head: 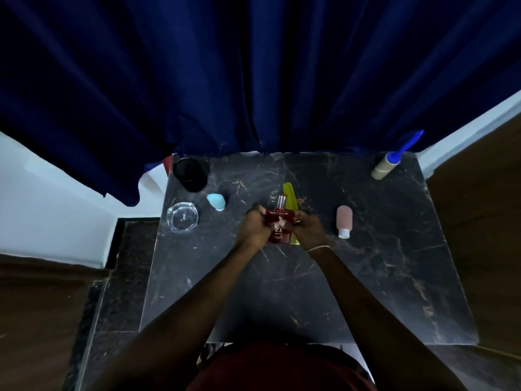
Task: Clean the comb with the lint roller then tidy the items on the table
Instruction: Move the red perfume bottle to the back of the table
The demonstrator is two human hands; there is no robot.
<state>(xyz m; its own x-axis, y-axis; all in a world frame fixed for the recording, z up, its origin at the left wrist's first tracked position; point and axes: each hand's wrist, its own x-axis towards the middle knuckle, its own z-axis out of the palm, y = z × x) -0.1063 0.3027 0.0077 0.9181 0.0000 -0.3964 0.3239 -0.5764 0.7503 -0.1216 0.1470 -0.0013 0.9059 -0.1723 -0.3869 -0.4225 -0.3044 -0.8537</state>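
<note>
Head view: left hand (pixel 255 225), right hand (pixel 306 227) fingers grip red bottle (pixel 278 222), label "ZX"; green comb (pixel 290 193) alongside.

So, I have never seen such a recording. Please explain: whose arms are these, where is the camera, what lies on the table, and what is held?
No machine here: a person wears one camera on the head, looking down. The left hand and right hand grip a red bottle over the dark table. A yellow-green comb shows partly behind it; whether it is held is unclear. Also there: lint roller, pink bottle, blue sponge, glass dish, black cup.
</note>
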